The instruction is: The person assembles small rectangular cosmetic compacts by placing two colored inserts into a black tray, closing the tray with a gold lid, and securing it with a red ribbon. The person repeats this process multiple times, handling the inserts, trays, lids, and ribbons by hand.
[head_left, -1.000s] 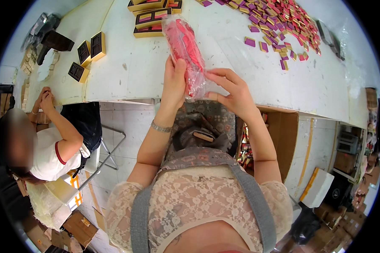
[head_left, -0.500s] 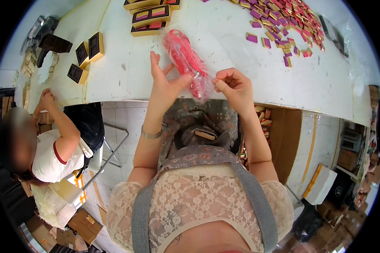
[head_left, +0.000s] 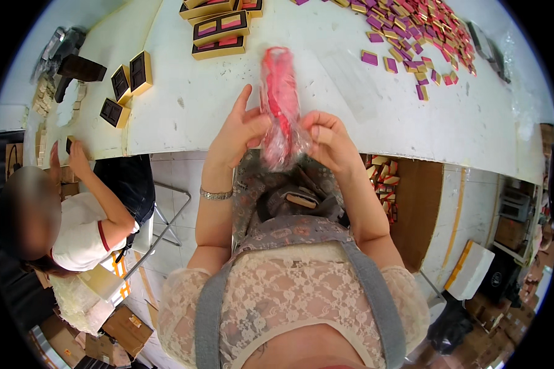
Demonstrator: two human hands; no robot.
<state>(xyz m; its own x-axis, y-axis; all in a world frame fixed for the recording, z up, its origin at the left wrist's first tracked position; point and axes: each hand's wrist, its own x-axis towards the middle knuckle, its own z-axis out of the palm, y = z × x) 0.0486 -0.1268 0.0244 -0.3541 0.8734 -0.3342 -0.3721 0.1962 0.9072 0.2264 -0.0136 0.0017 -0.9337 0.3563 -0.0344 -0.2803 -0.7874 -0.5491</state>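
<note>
In front of me, a clear plastic bag (head_left: 280, 92) holds a long red bundle whose exact kind I cannot make out. It is tilted upright over the table's front edge, its crinkled lower end toward me. My left hand (head_left: 237, 135) grips the bag's left side between thumb and curled fingers, index finger stretched upward. On the right side, my right hand (head_left: 331, 142) pinches the bag's loose plastic near the lower end. Part of the grip is hidden by the fingers and the shiny film.
Gold two-compartment boxes (head_left: 220, 26) are stacked at the back; dark-lined ones (head_left: 140, 72) stand at left. Small purple and red gold-edged pieces (head_left: 412, 37) lie heaped at far right. A clear sheet (head_left: 351, 92) lies on the white table (head_left: 184, 123). A co-worker's hand (head_left: 78, 158) is at left.
The bag has swung more upright and come nearer to me. My right hand has moved left and down; my left hand has lowered slightly. The co-worker's hands have moved apart.
</note>
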